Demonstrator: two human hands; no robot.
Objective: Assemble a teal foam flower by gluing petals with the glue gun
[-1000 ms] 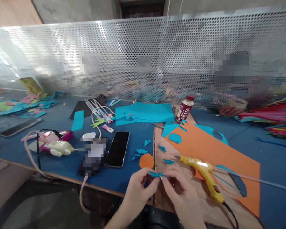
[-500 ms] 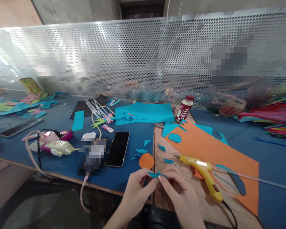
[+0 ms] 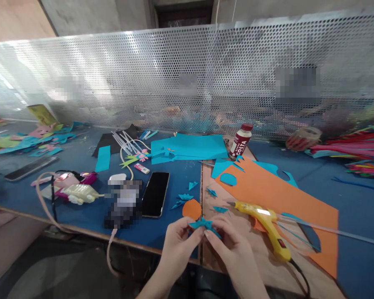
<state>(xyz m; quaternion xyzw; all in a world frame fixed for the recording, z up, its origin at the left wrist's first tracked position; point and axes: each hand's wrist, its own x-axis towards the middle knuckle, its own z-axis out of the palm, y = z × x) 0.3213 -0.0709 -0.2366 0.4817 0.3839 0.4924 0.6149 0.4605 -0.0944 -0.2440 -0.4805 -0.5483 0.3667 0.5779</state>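
A small folded blue paper piece [image 3: 205,224] with pointed edges is pinched between my two hands near the table's front edge. My left hand [image 3: 182,241] grips its left side with thumb and fingers. On its right side, my right hand [image 3: 230,243] has thumb and fingers closed round it. An orange paper octagon [image 3: 192,209] lies just beyond my left fingers. Several blue folded paper pieces [image 3: 183,200] rest past the octagon, and another [image 3: 220,209] lies beyond my right hand. The yellow glue gun [image 3: 269,224] lies right of my right hand.
A black phone [image 3: 156,194] lies left of the folded pieces. Orange sheet [image 3: 286,193] spreads under the glue gun. Behind are blue paper [image 3: 199,146] and a Costa bottle [image 3: 240,142]. Cables and a power strip [image 3: 81,192] lie left; colourful stems [image 3: 355,147] lie far right.
The blue paper piece has tilted between my fingers, so more of its pointed surface shows. Both hands remain around it in nearly the same place.
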